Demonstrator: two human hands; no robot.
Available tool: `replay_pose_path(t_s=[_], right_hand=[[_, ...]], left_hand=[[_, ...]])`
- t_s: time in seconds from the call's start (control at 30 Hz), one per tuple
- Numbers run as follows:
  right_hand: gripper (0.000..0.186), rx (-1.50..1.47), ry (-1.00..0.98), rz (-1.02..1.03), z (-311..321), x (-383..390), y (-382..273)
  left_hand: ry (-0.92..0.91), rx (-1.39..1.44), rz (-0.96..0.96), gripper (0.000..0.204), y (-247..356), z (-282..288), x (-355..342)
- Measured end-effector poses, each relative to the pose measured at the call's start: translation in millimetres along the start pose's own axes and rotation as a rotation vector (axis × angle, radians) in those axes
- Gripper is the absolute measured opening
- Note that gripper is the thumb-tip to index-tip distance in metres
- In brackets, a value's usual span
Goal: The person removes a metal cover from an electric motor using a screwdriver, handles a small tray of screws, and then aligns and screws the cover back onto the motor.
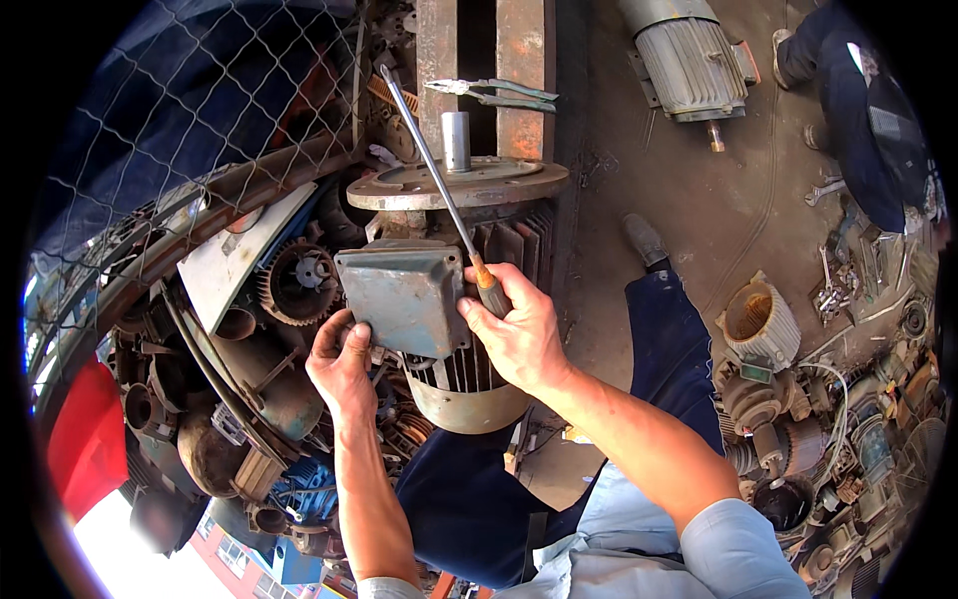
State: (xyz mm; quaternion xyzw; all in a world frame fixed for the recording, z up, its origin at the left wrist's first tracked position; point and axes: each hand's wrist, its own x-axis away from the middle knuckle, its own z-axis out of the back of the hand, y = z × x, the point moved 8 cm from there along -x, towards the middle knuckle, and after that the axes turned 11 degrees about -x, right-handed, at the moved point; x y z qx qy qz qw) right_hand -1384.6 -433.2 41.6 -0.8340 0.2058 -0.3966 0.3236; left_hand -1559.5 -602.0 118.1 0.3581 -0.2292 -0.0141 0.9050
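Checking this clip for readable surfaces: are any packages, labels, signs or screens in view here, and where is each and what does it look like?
None can be made out. The grey terminal box cover on the electric motor, gripped by the left hand, shows bare worn paint. The right hand holds a screwdriver with an orange handle. The second motor on the floor shows no visible plate.

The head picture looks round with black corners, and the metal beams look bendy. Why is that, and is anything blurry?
In the head view, the fisheye lens makes the round frame with black corners and bends straight edges such as the rusty beams near the rim. The middle is sharp: the right hand holding the screwdriver and the left hand by the grey cover are clear. The bottom-left corner is washed out bright.
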Motion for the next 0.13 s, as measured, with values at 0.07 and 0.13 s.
replay_pose_path(t_s=[0.07, 0.13], right_hand=[[0.028, 0.038, -0.003, 0.106, -1.9, 4.5, -0.6], [0.028, 0.086, -0.035, 0.111, -5.4, 2.8, -2.8]], left_hand=[[-0.008, -0.007, -0.010, 0.037, -6.4, 4.8, 2.2], [-0.019, -0.061, -0.030, 0.040, -14.9, 12.1, 5.4]])
